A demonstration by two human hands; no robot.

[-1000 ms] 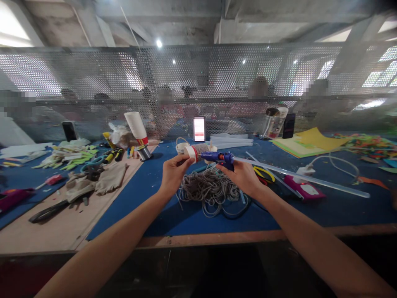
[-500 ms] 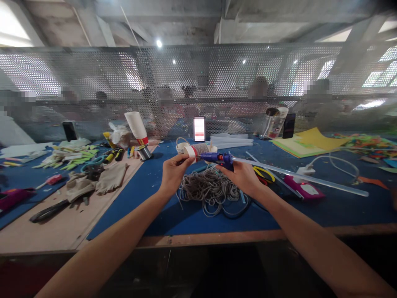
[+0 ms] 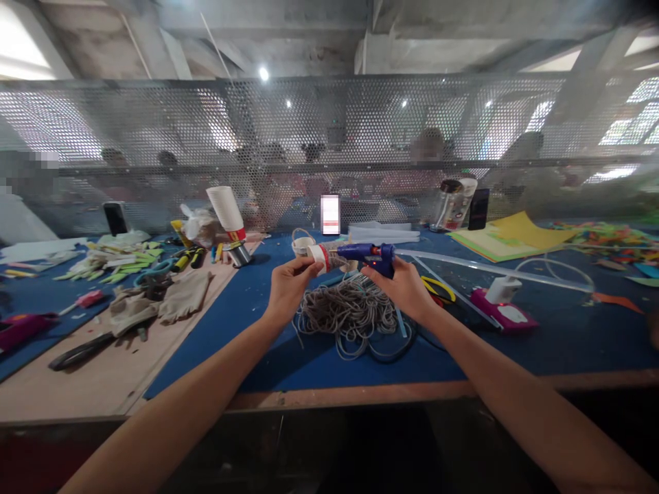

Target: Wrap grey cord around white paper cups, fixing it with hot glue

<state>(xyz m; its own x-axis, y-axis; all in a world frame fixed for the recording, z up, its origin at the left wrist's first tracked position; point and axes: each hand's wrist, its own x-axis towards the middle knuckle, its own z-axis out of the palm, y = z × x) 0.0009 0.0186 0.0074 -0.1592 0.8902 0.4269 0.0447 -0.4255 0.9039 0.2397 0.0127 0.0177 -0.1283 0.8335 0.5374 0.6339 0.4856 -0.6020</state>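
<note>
The cord-wrapped cup (image 3: 323,257) sat in the grip of the left hand (image 3: 289,283), fingers closed around its red-and-white end, held above the bench (image 3: 247,302). The right hand (image 3: 404,288) had its grip closed on the handle of a blue glue gun (image 3: 366,254), whose nozzle pointed left and met the wrapped side of the cup. A clear glue stick (image 3: 494,269) ran out from the back of the gun, away to the right of that grip. Directly below both grips lay a loose heap of grey cord (image 3: 353,312). Just right of the right hand's grip were yellow-handled scissors (image 3: 437,287), and farther right a white plug (image 3: 499,291).
</note>
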